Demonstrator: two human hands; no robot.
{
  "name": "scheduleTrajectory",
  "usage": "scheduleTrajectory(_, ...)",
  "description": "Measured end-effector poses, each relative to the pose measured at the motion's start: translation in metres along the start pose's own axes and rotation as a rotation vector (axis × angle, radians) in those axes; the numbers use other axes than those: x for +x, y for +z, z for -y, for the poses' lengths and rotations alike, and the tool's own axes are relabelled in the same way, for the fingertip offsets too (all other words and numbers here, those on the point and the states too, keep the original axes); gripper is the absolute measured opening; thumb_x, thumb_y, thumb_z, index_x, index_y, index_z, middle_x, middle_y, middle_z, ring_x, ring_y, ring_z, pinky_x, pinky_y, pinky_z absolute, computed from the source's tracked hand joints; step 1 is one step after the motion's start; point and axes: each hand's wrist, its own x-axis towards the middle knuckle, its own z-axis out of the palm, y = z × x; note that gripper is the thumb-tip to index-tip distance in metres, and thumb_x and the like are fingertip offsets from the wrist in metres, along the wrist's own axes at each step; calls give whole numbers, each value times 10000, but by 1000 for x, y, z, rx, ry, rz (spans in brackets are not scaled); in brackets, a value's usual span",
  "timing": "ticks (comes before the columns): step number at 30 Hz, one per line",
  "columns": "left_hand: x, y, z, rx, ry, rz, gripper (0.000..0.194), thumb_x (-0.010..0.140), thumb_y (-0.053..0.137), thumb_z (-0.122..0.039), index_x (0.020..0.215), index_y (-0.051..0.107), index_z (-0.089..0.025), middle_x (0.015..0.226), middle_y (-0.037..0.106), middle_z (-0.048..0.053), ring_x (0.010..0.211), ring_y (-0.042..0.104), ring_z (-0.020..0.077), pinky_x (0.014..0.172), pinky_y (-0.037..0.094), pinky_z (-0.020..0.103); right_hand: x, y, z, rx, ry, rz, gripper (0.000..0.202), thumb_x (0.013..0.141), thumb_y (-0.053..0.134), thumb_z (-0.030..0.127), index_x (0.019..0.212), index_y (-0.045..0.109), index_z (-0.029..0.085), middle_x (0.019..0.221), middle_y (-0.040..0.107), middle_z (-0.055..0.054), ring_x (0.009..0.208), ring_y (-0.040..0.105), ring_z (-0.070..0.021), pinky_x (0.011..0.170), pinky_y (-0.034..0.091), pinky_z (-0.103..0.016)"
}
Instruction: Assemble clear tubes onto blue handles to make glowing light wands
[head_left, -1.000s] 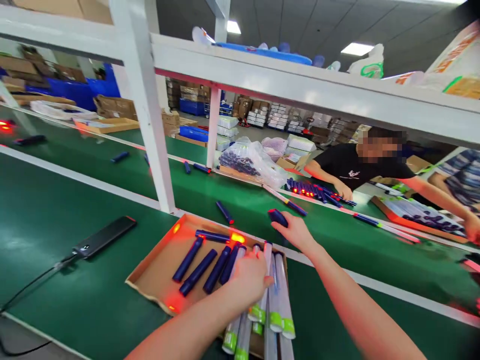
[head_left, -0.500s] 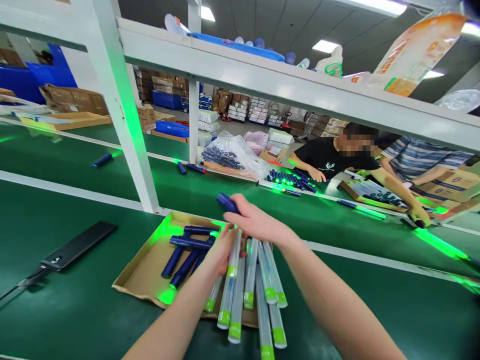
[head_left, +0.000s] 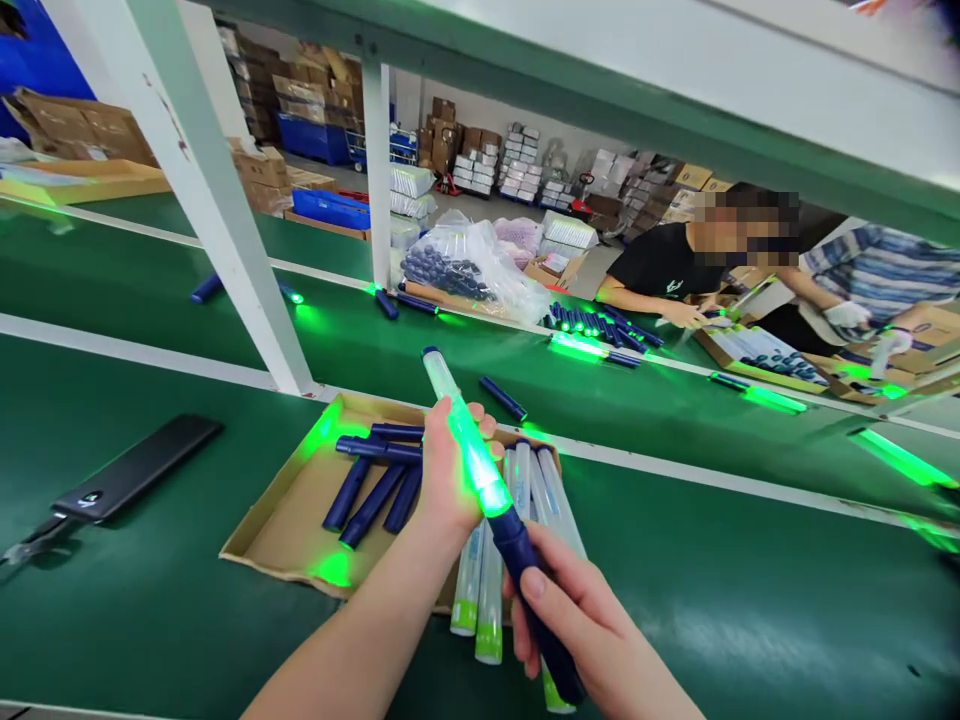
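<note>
A light stick glows green along its clear tube and lies slantwise across both hands. My left hand is closed around the tube, leaving its dark-capped far end free. Lower down, my right hand grips the dark blue handle, thumb on top. Beneath them is a shallow cardboard tray. Several dark blue handles lie in its left part. Clear tubes with light green ends rest at its right, partly hidden by my hands and the stick.
A flat black object with a cord lies left of the tray. Beyond the white rail, a loose blue handle lies on the green belt. A white post rises at left. Across the belt, a person in black works beside another in stripes.
The blue handle from my right hand now sits against a clear tube, which glows green. My right hand has come down and nearer. The view has tilted downward.
</note>
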Motion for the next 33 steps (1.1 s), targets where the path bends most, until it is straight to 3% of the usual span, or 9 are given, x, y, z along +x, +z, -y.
scheduleTrajectory(3,-4,3,-1,-26,56,-50,172,972,545,-322,1087,578,-199,847,602,-10,601,559,107,440,448,181,-6,3,-1,-99,31,-83,742,995,602,730,1583,488,292,869,668,-9,779,611,-207,723,496,-334)
scheduleTrajectory(6,-5,5,-8,-13,10,-86,185,964,516,-293,1093,590,-182,899,631,13,594,558,106,420,445,191,-9,6,2,-210,94,-161,676,997,556,761,1540,491,364,1035,655,-20,877,613,-221,782,520,-344)
scheduleTrajectory(11,-7,14,-18,-49,11,22,194,1024,460,-380,1015,577,-226,703,444,-50,543,483,115,387,395,180,-6,12,8,-347,87,-154,658,1018,448,785,1522,427,362,1069,656,-32,864,645,-225,811,567,-357)
scheduleTrajectory(14,-10,20,-16,-19,37,8,246,1050,522,-472,958,535,-244,674,381,-74,498,409,94,357,332,150,-3,15,5,-495,-25,-191,612,1063,406,701,1558,433,342,1118,717,-65,945,716,-268,862,610,-405)
scheduleTrajectory(18,-17,26,-10,42,73,-11,218,1041,606,-423,953,506,-251,673,379,-87,486,392,76,358,323,130,-2,17,-1,-702,-283,-246,570,1100,372,495,1582,448,201,1480,675,-164,1340,667,-336,1102,572,-496)
scheduleTrajectory(21,-23,28,-6,71,86,3,222,1003,672,-403,960,515,-251,670,393,-90,485,409,72,361,321,130,-5,16,0,-789,-318,-248,588,1092,367,444,1580,446,126,1500,660,-208,1302,706,-371,1047,615,-544)
scheduleTrajectory(27,-26,28,0,54,78,4,312,920,773,-394,935,498,-249,670,402,-98,481,428,64,362,320,127,-11,13,10,-742,-315,-265,517,1110,386,504,1526,511,225,1446,714,-152,1236,749,-340,924,678,-446)
scheduleTrajectory(33,-24,35,11,85,72,-31,226,996,666,-392,956,497,-247,653,422,-97,466,421,64,360,319,119,-11,8,4,-698,-201,-252,644,1088,340,609,1579,455,210,1447,690,-190,1211,730,-376,1011,610,-606)
